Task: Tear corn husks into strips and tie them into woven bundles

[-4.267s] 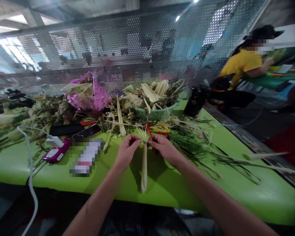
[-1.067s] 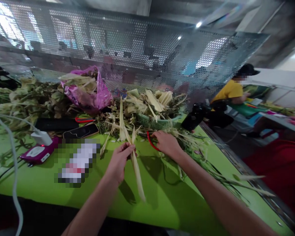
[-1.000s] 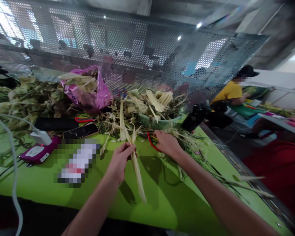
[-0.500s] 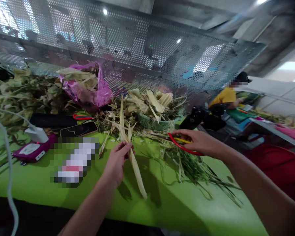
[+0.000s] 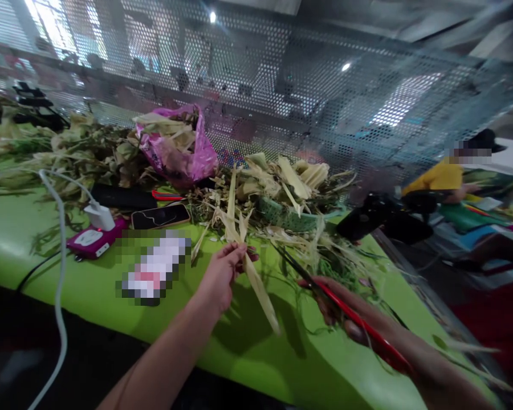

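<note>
My left hand [image 5: 224, 273] is closed, pinching a bundle of pale dried corn husk strips [image 5: 260, 293] between thumb and fingers. One strip points down toward the table's front, and others fan out above the fingertips. My right hand [image 5: 350, 313], lower right, is wrapped round red-handled scissors [image 5: 353, 316]. Their long dark blades point up and left, toward the husk but apart from it. Beyond the right hand lie green stems and husk scraps [image 5: 331, 267]. Some fingers of both hands are hidden.
A green basket [image 5: 288, 216] heaped with husks stands ahead, beside a pink plastic bag [image 5: 205, 151]. A phone [image 5: 160, 216], a purple power strip [image 5: 94, 240] and a white cable [image 5: 60, 307] are at left. A perforated metal screen [image 5: 256, 85] rises behind. A person in yellow [image 5: 436, 175] is at right.
The scissors have turned in my right hand, which moved lower; their blades now point up-left. My left hand keeps its hold on the husks. The view has swung left.
</note>
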### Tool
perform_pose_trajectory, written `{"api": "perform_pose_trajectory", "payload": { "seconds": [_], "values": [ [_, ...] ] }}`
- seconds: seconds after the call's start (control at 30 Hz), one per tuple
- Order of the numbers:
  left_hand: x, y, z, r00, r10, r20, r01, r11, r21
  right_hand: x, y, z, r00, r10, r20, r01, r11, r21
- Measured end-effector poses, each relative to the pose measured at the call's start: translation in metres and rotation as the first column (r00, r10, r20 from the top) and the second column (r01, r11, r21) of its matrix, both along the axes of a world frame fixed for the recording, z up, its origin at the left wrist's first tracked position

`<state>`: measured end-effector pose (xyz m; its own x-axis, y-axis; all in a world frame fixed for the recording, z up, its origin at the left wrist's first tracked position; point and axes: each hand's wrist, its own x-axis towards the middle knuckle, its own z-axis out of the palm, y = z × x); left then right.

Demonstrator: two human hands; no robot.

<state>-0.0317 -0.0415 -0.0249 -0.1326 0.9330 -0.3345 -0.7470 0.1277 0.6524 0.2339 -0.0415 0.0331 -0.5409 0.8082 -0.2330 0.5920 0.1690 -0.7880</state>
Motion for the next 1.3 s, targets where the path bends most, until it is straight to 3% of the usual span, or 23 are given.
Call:
{"api": "perform_pose_trajectory", "payload": {
  "seconds": [0.17,0.43,0.6,0.97,1.3],
  "values": [
    [0.000,0.001,-0.002,1.000,-0.023,0.013,0.022,0.997,0.067,-0.011,0.000,-0.008,0.996,0.089,-0.012,-0.090,0.987,-0.133],
    [0.003,-0.001,-0.003,0.997,-0.038,0.068,0.030,0.993,0.112,-0.028,0.000,-0.012,0.991,0.133,-0.006,-0.133,0.989,-0.066],
    [0.004,-0.001,-0.001,0.997,-0.038,0.060,0.034,0.997,0.063,-0.044,-0.005,-0.014,0.998,0.046,-0.049,-0.049,0.997,-0.052],
    [0.004,-0.001,-0.005,0.995,-0.057,0.077,0.053,0.997,0.054,-0.054,-0.001,-0.041,0.980,-0.092,-0.179,0.061,0.983,-0.172],
    [0.005,-0.001,-0.003,0.993,-0.037,0.116,0.034,0.999,0.032,-0.063,-0.009,-0.041,0.959,-0.220,-0.181,0.179,0.960,-0.216]
  ]
}}
